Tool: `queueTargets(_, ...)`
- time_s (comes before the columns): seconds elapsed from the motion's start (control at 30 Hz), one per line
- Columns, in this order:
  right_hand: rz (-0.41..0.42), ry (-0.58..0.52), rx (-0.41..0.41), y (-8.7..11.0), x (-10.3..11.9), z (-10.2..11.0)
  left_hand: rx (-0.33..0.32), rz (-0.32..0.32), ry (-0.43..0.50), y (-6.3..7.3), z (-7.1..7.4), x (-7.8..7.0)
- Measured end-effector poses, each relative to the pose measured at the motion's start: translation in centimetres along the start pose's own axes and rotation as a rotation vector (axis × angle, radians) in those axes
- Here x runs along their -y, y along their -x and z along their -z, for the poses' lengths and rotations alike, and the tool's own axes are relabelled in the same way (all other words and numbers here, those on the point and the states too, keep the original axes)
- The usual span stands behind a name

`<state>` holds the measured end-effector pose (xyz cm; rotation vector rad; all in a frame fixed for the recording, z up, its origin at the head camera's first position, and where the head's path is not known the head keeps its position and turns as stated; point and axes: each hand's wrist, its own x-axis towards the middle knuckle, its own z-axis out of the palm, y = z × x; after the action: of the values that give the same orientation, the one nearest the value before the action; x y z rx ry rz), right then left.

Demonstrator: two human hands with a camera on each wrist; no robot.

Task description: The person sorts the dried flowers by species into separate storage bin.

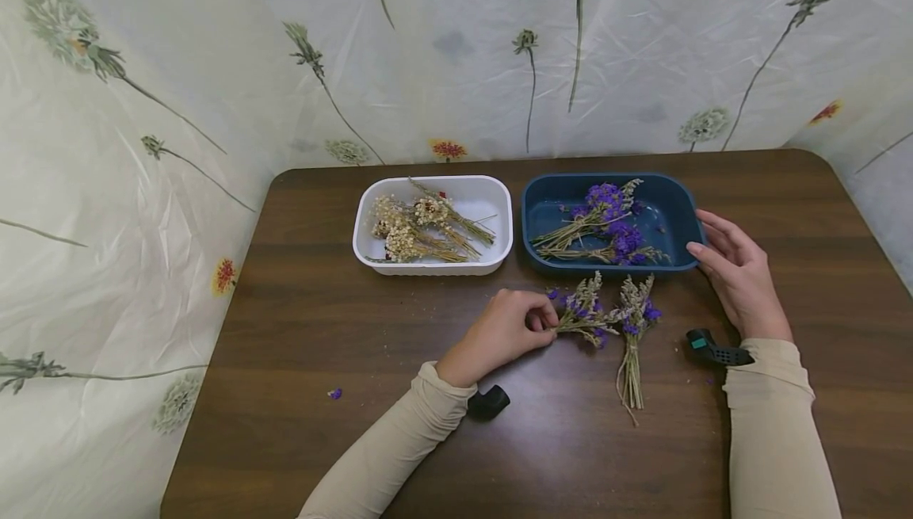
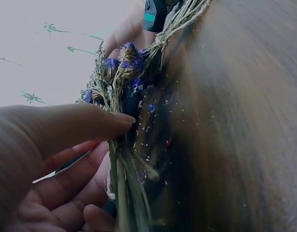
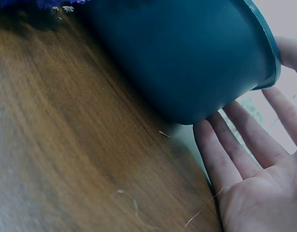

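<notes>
My left hand [image 1: 502, 333] pinches the stems of a small dried flower bunch [image 1: 581, 313] with purple and pale grey blooms. In the left wrist view, the thumb lies across the bunch's stems [image 2: 124, 179]. Just right of it, a second dried bunch [image 1: 631, 352], bound with twine, lies with its stems toward me. My right hand [image 1: 745, 281] touches the right end of a dark blue tub [image 1: 665, 226]. In the right wrist view, its fairly straight fingers [image 3: 235, 154] rest against the tub's outer wall [image 3: 177, 58]. Purple bunches [image 1: 606, 218] lie inside the tub.
Left of the blue tub stands a white tub [image 1: 362, 226] holding several cream-coloured dried bunches [image 1: 406, 234]. A loose purple petal [image 1: 334, 394] and crumbs lie on the brown wooden table [image 1: 299, 305]. A flower-patterned sheet [image 1: 442, 67] hangs behind the table.
</notes>
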<state>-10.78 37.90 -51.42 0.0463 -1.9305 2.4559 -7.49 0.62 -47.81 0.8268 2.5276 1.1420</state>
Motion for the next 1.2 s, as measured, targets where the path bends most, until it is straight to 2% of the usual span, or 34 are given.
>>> queueTargets(0.3, -0.007, 0.003, -0.008, -0.1, 0.0, 0.0, 0.01, -0.021, 0.028, -0.4, 0.4, -0.3)
queueTargets(0.63, -0.007, -0.008, -0.004, 0.0, 0.1, -0.1, -0.045, -0.053, 0.094, -1.0, 1.8, -0.4)
queueTargets(0.93, -0.011, 0.007, -0.008, -0.1, 0.1, -0.2, -0.06, -0.044, 0.058, -1.9, 3.0, -0.5)
queueTargets(1.2, 0.001, -0.009, -0.007, -0.1, -0.1, 0.0, -0.078, -0.066, 0.026, -3.5, 4.2, -1.5)
